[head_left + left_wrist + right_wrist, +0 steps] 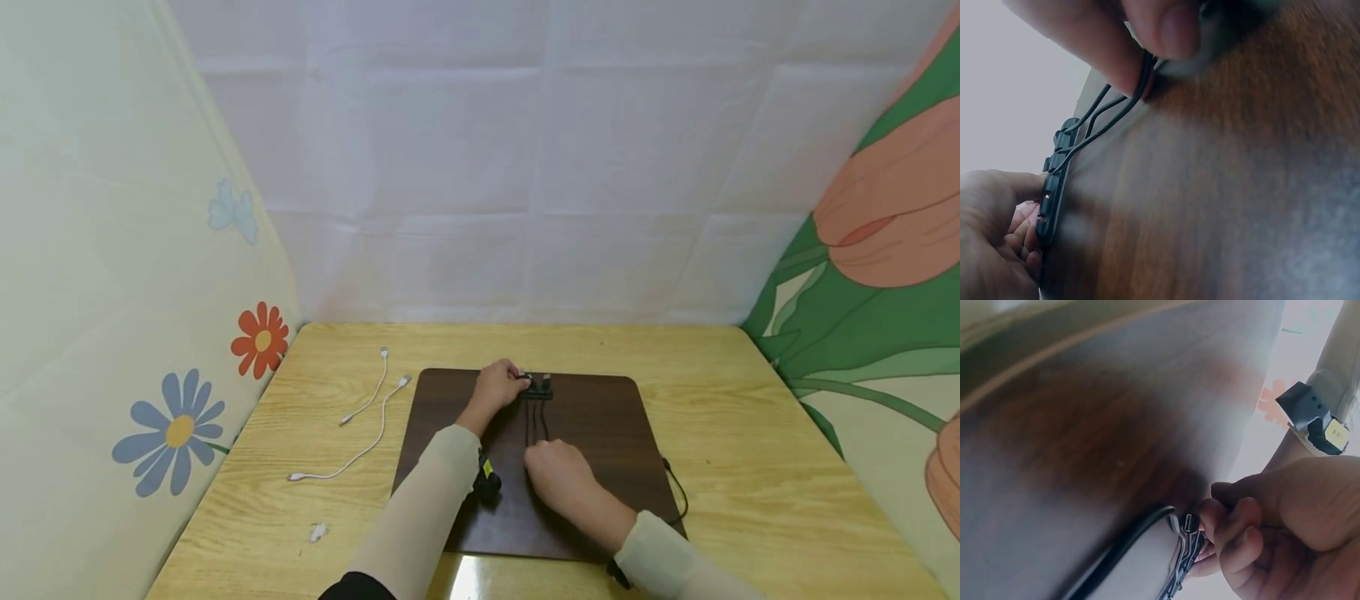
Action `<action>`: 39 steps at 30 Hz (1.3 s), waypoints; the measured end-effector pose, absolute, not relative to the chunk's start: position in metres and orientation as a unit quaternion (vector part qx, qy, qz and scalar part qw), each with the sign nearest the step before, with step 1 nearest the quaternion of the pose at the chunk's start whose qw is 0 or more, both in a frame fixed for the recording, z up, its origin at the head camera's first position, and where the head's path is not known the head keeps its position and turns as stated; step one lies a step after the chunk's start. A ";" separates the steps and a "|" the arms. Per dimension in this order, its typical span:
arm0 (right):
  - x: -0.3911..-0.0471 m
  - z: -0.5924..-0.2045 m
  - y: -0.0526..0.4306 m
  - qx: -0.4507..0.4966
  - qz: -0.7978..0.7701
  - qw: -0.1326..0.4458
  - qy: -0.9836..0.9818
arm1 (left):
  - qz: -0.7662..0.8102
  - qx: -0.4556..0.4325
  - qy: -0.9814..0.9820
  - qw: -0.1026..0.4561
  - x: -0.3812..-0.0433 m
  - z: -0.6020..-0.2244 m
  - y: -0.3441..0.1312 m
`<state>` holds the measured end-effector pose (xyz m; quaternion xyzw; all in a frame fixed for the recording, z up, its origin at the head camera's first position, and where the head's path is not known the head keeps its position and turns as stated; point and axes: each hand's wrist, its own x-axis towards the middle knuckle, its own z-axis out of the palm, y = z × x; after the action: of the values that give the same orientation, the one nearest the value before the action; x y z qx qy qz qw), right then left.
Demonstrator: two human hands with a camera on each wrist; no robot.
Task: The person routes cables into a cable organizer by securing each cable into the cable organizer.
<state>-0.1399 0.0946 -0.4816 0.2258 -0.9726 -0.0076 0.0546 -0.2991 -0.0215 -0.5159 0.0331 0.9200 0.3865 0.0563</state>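
Observation:
A black cable holder with slots lies near the far edge of a dark brown board. Several thin black cables run through it, with plug ends behind it. My left hand pinches the holder's left end; in the left wrist view that hand has its fingers partly hidden behind the holder. In front of the holder, my right hand grips the cables, which pass between finger and thumb in the left wrist view. The right wrist view shows its fingers curled.
Two white charging cables, a short one and a longer one, lie on the wooden table left of the board. A small whitish scrap is nearer the front. Black cable hangs over the board's right edge.

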 end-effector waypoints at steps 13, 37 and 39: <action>-0.139 -0.487 0.094 0.233 0.001 0.057 -0.971 | 0.380 0.031 0.923 0.047 -0.298 -0.516 -0.022; -0.139 -0.484 0.091 0.219 0.007 0.030 -0.975 | 0.386 0.065 0.919 0.042 -0.298 -0.519 -0.027; -0.139 -0.483 0.091 0.218 0.008 0.027 -0.976 | 0.387 0.064 0.919 0.044 -0.298 -0.519 -0.027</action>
<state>-0.1386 0.0909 -0.4834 0.2181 -0.9755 0.0083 0.0266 -0.2976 -0.0269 -0.5187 0.0636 0.9187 0.3874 0.0444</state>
